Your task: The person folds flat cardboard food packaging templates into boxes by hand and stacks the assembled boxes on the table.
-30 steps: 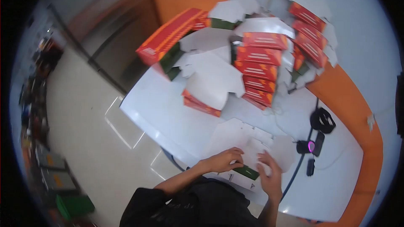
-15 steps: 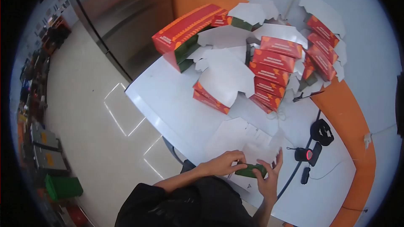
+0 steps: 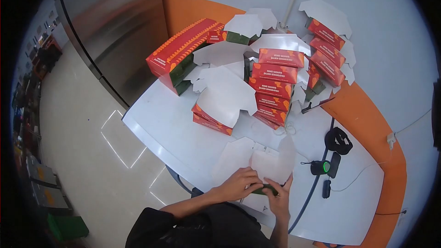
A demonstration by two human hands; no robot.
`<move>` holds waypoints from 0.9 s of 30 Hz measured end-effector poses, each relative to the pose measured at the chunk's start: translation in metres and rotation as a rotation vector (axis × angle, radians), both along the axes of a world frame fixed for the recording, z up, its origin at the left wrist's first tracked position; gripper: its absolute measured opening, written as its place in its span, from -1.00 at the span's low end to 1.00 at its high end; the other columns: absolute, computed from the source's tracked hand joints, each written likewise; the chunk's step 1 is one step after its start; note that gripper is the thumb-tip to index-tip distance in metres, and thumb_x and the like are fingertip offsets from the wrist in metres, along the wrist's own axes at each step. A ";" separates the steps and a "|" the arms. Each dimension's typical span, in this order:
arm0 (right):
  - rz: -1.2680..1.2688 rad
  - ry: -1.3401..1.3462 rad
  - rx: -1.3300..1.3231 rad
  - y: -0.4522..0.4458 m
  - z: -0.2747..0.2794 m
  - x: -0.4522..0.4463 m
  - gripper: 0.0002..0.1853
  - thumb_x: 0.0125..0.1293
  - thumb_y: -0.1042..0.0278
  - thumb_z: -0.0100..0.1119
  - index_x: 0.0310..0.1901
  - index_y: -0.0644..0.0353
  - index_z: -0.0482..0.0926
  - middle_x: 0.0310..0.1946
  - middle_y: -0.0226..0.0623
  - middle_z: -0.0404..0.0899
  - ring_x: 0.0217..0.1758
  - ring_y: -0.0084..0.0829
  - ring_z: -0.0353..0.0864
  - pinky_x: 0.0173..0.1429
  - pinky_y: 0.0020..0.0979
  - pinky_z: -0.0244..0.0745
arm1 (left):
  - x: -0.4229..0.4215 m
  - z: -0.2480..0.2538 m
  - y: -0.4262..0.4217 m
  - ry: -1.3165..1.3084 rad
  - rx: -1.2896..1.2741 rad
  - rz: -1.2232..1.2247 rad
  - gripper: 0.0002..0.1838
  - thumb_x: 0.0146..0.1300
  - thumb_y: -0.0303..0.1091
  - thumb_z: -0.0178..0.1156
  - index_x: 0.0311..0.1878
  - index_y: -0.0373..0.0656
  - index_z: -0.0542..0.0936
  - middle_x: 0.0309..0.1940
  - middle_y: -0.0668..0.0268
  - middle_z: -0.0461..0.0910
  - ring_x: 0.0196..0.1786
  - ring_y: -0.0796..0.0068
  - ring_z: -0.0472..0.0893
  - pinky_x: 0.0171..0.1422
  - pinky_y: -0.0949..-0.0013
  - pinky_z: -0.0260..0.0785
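Note:
A white cardboard box blank (image 3: 234,156) lies partly folded at the near edge of the table. Its green panel (image 3: 260,190) is pinched between the fingertips of my left hand (image 3: 241,183) and my right hand (image 3: 278,197). My right hand is on the right part of the panel, with a raised white flap (image 3: 287,156) just beyond it. Some of the panel is hidden under my fingers. Beyond my hands, two red boxes (image 3: 212,124) sit stacked under an open white lid (image 3: 225,96).
A stack of red boxes (image 3: 274,73) stands at the back of the white table (image 3: 161,124), beside a long red box (image 3: 183,53) and more boxes (image 3: 327,50). To the right are a black strap (image 3: 338,141), a round black device (image 3: 319,167) and a cable (image 3: 305,202).
The view has shifted. My right hand has moved in to the green panel and closed on it, and the white flap at the right has risen from lying flat.

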State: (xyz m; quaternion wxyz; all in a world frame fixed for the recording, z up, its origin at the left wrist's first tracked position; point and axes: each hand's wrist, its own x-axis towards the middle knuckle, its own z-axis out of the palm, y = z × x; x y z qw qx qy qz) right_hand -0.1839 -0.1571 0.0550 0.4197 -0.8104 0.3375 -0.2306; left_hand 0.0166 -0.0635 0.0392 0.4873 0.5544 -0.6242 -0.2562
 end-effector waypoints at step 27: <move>0.113 -0.205 0.264 -0.112 -0.045 0.129 0.24 0.24 0.34 0.57 0.72 0.00 -0.22 0.69 0.00 -0.04 0.65 0.00 0.22 0.53 0.00 0.39 | 0.017 -0.119 0.081 -0.540 0.602 0.150 0.17 -0.01 0.05 0.63 0.68 0.35 0.18 0.72 -0.04 -0.22 0.68 -0.53 -0.26 0.60 -0.66 -0.26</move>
